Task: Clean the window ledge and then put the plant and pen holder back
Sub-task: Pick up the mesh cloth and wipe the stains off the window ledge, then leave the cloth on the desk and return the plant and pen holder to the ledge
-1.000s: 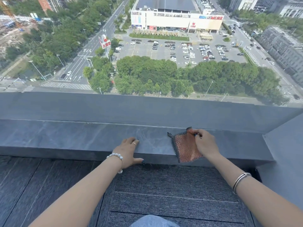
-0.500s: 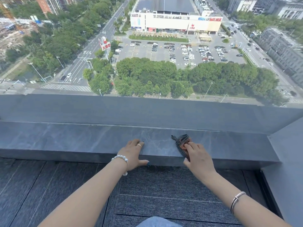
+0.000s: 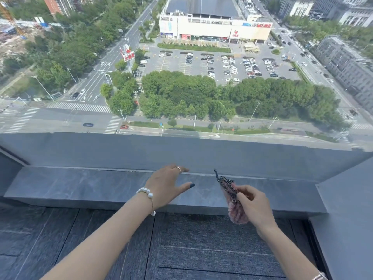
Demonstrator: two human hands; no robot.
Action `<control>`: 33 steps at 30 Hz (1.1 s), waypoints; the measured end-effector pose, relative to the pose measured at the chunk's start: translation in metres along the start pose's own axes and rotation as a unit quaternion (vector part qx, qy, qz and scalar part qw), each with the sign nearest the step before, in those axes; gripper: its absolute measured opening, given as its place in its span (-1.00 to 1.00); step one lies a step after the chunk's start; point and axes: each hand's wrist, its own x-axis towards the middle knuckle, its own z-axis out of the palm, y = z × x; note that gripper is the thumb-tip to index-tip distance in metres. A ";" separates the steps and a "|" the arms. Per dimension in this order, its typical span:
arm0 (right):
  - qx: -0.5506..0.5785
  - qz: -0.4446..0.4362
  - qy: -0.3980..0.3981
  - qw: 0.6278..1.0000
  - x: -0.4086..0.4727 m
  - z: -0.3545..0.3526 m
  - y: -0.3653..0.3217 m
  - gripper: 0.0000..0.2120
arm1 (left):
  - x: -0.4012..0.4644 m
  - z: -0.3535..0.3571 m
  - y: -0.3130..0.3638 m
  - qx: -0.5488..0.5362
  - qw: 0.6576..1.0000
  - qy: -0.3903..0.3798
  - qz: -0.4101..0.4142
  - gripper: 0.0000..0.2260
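Observation:
A grey stone window ledge (image 3: 80, 186) runs across the view below a large window. My right hand (image 3: 255, 207) grips a pink cloth (image 3: 236, 211) with a dark netted edge, lifted just above the ledge's front edge. My left hand (image 3: 165, 185) hovers over the middle of the ledge with fingers spread and holds nothing. No plant or pen holder is in view.
The window glass (image 3: 181, 77) rises behind the ledge's raised grey back wall (image 3: 101, 150). A grey side wall (image 3: 347, 209) closes off the ledge at the right. Dark carpet tiles (image 3: 201, 249) cover the floor below.
My right hand has lifted the cloth off the ledge and bunched it. My left hand has left the ledge's front edge and moved up over the ledge, fingers spread.

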 end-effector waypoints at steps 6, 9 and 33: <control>0.060 -0.019 0.001 0.998 -0.075 -0.057 -0.127 -0.73 | -0.082 -0.112 0.059 -0.071 0.994 0.073 -0.047 -0.61; 0.077 -0.032 -0.033 0.996 -0.110 -0.094 -0.195 -0.74 | -0.121 -0.162 0.097 -0.091 0.987 0.105 -0.080 -0.63; -0.024 -0.215 -0.390 0.895 -0.207 -0.061 -0.368 -0.79 | -0.300 -0.255 0.152 -0.129 0.878 0.337 -0.314 -0.69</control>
